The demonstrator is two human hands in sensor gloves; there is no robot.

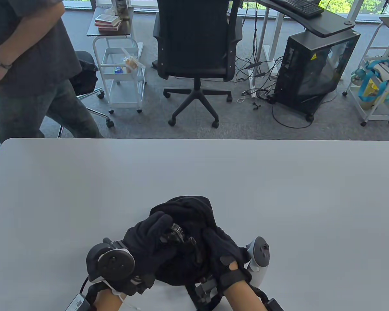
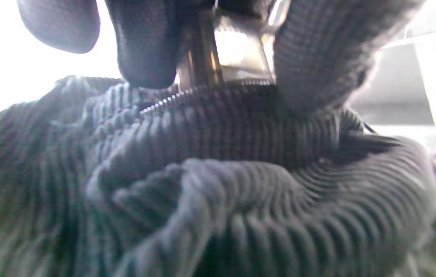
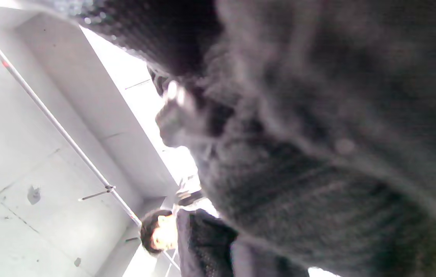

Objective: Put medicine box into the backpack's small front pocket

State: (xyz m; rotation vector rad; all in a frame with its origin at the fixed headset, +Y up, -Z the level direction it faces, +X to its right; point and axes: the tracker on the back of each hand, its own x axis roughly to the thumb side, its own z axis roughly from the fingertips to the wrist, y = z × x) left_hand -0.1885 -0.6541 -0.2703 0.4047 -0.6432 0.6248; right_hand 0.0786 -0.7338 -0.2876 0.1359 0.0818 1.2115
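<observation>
Table view shows one black backpack (image 1: 188,223), crumpled in a heap at the near edge of one grey table (image 1: 278,194), with two gloved hands on it and one tracker strapped to the back of each. One left hand (image 1: 149,239) lies over the bag's left side, its fingers curled onto the fabric beside a small round metal fitting (image 1: 176,230), and one right hand (image 1: 222,247) presses on the bag's right side, its fingers bent down into the cloth. Left wrist view, close and blurred, shows two gloved fingertips (image 2: 146,46) touching the ribbed cloth on either side of one shiny metal piece (image 2: 233,54) at a line of zip teeth (image 2: 164,103); whether they pinch that piece I cannot tell. Right wrist view shows only dark cloth filling most of the frame, too blurred to read the right fingers' grip. No medicine box can be made out in any of the three views. Beyond the table stand one black office chair (image 1: 196,42), two white trolleys, one computer tower (image 1: 314,64) and one person (image 1: 29,64)
</observation>
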